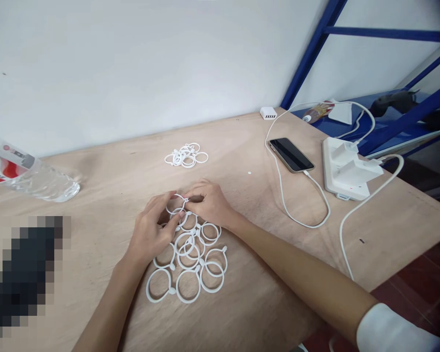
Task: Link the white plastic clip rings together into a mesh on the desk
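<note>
Both of my hands meet over a white plastic ring [176, 204] at the middle of the wooden table [106, 186]. My left hand [154, 230] pinches its left side with bent fingers. My right hand [209, 201] is closed on its right side, near the ring's clasp. Just below my hands lies a linked cluster of several white rings [190, 266], flat on the table. A smaller heap of white rings [186, 155] sits farther back, apart from both hands.
A clear water bottle [29, 176] lies on its side at the far left. A black phone [291, 154] with a white cable [297, 215] and a white power strip [346, 168] sit at the right. A blue metal rack [388, 117] stands beyond the table's right corner.
</note>
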`<act>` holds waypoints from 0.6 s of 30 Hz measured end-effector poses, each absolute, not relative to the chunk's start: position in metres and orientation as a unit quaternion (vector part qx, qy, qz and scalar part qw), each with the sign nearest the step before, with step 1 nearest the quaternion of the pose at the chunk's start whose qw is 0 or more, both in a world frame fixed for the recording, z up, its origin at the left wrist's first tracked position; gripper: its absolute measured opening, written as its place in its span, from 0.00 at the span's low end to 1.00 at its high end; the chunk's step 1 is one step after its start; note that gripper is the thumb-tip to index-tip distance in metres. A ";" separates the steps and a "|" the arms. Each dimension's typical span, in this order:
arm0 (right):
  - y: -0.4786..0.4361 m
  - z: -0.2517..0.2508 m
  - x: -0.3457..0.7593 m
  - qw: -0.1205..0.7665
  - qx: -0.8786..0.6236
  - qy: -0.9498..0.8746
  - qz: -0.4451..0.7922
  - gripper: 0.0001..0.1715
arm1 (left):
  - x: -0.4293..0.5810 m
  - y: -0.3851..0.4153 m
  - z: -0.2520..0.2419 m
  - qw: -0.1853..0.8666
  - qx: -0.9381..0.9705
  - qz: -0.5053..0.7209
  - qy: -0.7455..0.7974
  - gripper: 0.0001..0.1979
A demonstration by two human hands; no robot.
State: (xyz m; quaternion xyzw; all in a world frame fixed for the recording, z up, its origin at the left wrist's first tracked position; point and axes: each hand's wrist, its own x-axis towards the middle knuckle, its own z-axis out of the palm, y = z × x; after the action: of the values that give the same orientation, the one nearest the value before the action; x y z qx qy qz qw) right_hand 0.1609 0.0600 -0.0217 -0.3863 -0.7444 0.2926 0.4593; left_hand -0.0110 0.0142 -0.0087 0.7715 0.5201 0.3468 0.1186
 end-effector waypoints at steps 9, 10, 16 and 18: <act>0.060 -0.022 0.163 0.429 -0.376 -0.770 0.287 0.10 | -0.015 0.015 -0.013 0.089 0.794 0.339 0.497 0.18; 0.060 -0.021 0.163 0.424 -0.375 -0.773 0.287 0.10 | -0.015 0.015 -0.013 0.083 0.796 0.338 0.495 0.18; 0.061 -0.022 0.163 0.424 -0.379 -0.768 0.295 0.08 | -0.016 0.014 -0.013 0.059 0.804 0.330 0.491 0.17; 0.061 -0.022 0.162 0.425 -0.381 -0.763 0.302 0.08 | -0.016 0.013 -0.012 0.053 0.806 0.327 0.491 0.17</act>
State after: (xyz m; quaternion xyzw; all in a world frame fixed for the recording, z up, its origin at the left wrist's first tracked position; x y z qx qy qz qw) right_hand 0.1622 0.0606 -0.0224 -0.3815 -0.7633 0.3024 0.4248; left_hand -0.0159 0.0132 -0.0124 0.8055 0.4913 0.3269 0.0531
